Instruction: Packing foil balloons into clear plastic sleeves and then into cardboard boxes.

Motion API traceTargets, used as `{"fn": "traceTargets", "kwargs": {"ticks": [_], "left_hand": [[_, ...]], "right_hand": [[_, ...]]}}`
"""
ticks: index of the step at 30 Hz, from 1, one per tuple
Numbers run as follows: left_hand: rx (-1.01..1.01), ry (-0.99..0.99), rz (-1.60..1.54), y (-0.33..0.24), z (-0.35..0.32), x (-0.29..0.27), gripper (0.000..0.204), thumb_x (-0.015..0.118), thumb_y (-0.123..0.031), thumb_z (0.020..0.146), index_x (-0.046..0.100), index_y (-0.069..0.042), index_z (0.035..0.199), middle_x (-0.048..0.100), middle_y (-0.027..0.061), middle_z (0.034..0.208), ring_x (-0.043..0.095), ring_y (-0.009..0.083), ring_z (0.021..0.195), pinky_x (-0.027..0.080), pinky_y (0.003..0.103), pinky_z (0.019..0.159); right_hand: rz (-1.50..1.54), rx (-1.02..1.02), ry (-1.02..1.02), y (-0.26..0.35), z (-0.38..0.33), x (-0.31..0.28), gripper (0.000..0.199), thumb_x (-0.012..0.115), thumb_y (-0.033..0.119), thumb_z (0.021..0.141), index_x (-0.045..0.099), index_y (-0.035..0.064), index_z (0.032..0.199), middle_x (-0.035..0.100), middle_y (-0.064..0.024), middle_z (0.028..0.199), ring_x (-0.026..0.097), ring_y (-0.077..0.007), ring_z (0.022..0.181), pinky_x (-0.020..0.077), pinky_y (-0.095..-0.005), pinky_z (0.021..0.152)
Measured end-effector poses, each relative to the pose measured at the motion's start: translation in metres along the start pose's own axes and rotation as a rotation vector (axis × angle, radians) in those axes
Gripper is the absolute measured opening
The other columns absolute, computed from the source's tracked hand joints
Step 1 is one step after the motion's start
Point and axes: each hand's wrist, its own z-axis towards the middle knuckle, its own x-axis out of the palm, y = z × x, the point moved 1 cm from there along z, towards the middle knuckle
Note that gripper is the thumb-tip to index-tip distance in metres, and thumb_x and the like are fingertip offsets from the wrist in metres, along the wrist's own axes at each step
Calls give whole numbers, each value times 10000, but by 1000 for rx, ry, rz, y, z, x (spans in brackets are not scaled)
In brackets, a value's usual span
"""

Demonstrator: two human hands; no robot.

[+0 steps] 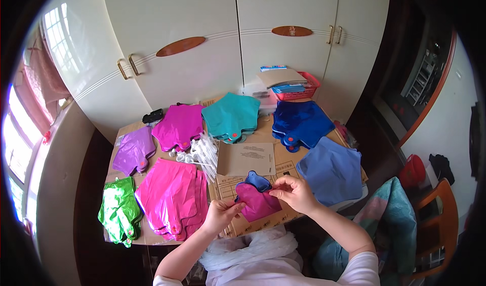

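Note:
Over the near edge of the table, a small magenta foil balloon [258, 203], flat and partly folded, is stretched between my hands. My left hand [224, 216] pinches its left edge, and my right hand [294, 193] pinches the right upper edge between thumb and fingers. Behind it a blue foil piece [256, 180] with a rounded tab sticks up; whether I hold it too is unclear. Just beyond lies a flat cardboard box [245, 159]. White plastic balloon sticks [204, 154] are heaped to its left.
Flat star-shaped foil balloons lie in stacks: green [119, 210], hot pink [169, 197], purple [133, 150], magenta [178, 126], teal [232, 115], dark blue [301, 121] and light blue [330, 169]. A red basket [313, 86] stands at the back, before white cabinets [177, 12]. A wooden chair [445, 225] is at right.

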Motion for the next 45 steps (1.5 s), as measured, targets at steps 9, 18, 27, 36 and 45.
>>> {"fn": "traceTargets", "kwargs": {"ticks": [9, 18, 27, 36, 45], "left_hand": [[-6, -19, 85, 0, -1, 1, 175, 620, -146, 872, 678, 13, 826, 601, -25, 660, 526, 24, 604, 471, 209, 546], [17, -7, 159, 6, -2, 1, 183, 626, -152, 866, 671, 20, 822, 606, -15, 646, 541, 23, 590, 457, 205, 524], [-26, -7, 204, 0, 2, 1, 179, 627, -151, 862, 674, 20, 845, 620, 3, 652, 552, 37, 579, 462, 213, 528], [-143, 48, 107, 9, 19, 0, 158, 626, -132, 860, 678, 14, 889, 633, -2, 717, 552, 44, 619, 463, 202, 564], [-202, 2, -56, 10, 19, 3, 160, 621, -143, 871, 675, 1, 917, 630, -7, 733, 536, 28, 610, 453, 182, 557]], "right_hand": [[-213, -181, 136, 3, 2, -2, 211, 742, 168, 747, 656, 4, 847, 606, -86, 921, 599, -124, 718, 472, -230, 599], [-45, -13, 330, 8, 6, -6, 163, 695, 109, 788, 679, -9, 899, 562, -121, 1055, 522, -217, 1040, 417, -307, 880], [-245, 84, 344, 18, 15, -12, 206, 684, 149, 808, 679, -5, 944, 545, -96, 1057, 538, -154, 934, 437, -251, 792], [-30, 183, 359, -17, 34, -14, 214, 666, 118, 819, 667, 25, 1012, 631, -46, 882, 587, -113, 849, 462, -240, 737], [42, 235, 156, -31, 30, -11, 195, 722, 66, 759, 585, 7, 884, 612, -38, 924, 584, -83, 798, 481, -220, 688]]}}
